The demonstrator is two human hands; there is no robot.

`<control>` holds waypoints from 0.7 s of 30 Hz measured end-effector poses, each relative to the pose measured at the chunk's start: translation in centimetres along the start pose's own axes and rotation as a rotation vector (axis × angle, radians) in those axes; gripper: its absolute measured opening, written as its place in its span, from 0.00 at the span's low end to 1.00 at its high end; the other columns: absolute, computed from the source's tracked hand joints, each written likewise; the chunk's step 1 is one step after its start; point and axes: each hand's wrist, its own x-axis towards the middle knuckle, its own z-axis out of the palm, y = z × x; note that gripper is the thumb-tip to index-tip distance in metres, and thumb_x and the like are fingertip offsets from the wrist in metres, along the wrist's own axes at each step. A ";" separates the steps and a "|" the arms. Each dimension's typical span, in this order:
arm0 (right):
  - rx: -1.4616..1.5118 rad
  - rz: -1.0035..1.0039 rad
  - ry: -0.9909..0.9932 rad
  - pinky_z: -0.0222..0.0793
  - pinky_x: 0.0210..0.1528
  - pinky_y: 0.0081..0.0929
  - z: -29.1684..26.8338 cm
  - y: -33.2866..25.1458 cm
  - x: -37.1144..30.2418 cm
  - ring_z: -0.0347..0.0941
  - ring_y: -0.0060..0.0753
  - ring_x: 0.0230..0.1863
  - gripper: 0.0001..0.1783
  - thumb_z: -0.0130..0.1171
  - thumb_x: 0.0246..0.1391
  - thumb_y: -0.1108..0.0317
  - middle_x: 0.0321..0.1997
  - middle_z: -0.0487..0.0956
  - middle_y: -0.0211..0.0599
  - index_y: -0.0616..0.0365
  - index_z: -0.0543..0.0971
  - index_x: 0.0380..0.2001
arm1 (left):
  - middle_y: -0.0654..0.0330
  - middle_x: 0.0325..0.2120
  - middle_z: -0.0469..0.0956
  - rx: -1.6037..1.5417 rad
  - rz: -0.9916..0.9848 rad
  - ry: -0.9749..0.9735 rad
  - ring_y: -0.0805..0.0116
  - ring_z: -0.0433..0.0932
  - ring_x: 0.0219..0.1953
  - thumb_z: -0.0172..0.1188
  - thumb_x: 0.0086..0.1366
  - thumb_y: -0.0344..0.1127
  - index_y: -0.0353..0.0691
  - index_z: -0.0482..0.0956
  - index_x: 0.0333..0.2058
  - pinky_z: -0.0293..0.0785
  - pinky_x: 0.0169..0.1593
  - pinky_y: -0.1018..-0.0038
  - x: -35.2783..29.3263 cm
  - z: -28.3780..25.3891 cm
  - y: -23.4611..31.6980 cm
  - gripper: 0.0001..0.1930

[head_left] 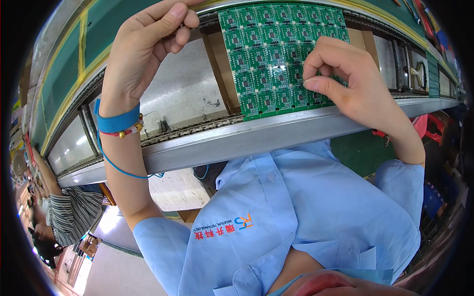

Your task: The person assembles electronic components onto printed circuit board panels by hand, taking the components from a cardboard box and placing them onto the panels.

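Note:
A green panel of several joined circuit boards (261, 56), each with a small dark chip, lies across the conveyor rails. My right hand (348, 74) is over its right part, thumb and index fingertip pressed together close to the surface. Whatever sits between those fingertips is hidden or too small to name. Left of the panel, my left hand (150, 37) is raised above the conveyor with its fingers curled and the thumb against them. A tiny dark bit seems to show at its fingertips, but I cannot make it out. A blue wrist strap (118, 118) with a cord circles my left wrist.
A metal conveyor rail (237, 143) runs along the near side, with a chain beside it. Brown strips (217, 69) flank the panel. Another green panel (433, 74) stands farther right on the line. At the far left is a co-worker's striped sleeve (79, 209). A red stool (434, 129) is at right.

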 end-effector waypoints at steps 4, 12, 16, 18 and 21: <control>-0.312 -0.214 0.205 0.64 0.26 0.36 1.4 0.9 -0.4 0.71 0.41 0.28 0.04 0.62 0.48 0.73 0.28 0.70 0.33 0.54 0.75 0.27 | 0.63 0.32 0.79 0.782 -0.633 0.991 0.80 0.74 0.27 0.53 0.73 0.37 0.33 0.75 0.51 0.71 0.30 0.85 1.5 4.9 2.3 0.15; -0.431 -0.286 0.236 0.64 0.24 0.35 2.1 0.8 -0.6 0.72 0.39 0.28 0.05 0.62 0.46 0.73 0.28 0.70 0.31 0.53 0.76 0.26 | 0.58 0.32 0.80 -0.055 -0.006 0.048 0.74 0.78 0.28 0.54 0.72 0.31 0.32 0.75 0.47 0.76 0.32 0.82 0.2 0.7 -0.4 0.10; -0.500 -0.313 0.272 0.65 0.23 0.33 1.8 0.9 -0.9 0.72 0.37 0.28 0.05 0.63 0.45 0.74 0.27 0.70 0.30 0.54 0.76 0.26 | 0.56 0.33 0.81 0.672 -0.621 1.084 0.73 0.79 0.29 0.55 0.71 0.30 0.34 0.75 0.42 0.77 0.33 0.82 2.7 6.3 1.8 0.06; -0.512 -0.308 0.275 0.65 0.23 0.34 1.9 1.0 -1.1 0.73 0.37 0.28 0.05 0.63 0.45 0.74 0.27 0.70 0.30 0.54 0.76 0.26 | 0.56 0.34 0.81 0.674 -0.616 1.075 0.73 0.79 0.30 0.55 0.71 0.30 0.34 0.75 0.42 0.77 0.33 0.82 2.7 6.1 1.7 0.06; -0.515 -0.312 0.238 0.65 0.26 0.31 1.4 1.1 -1.5 0.72 0.35 0.29 0.06 0.62 0.45 0.77 0.28 0.70 0.32 0.56 0.78 0.29 | 0.56 0.33 0.81 0.703 -0.595 1.092 0.74 0.79 0.30 0.55 0.71 0.29 0.34 0.75 0.43 0.77 0.34 0.83 2.8 6.0 1.7 0.06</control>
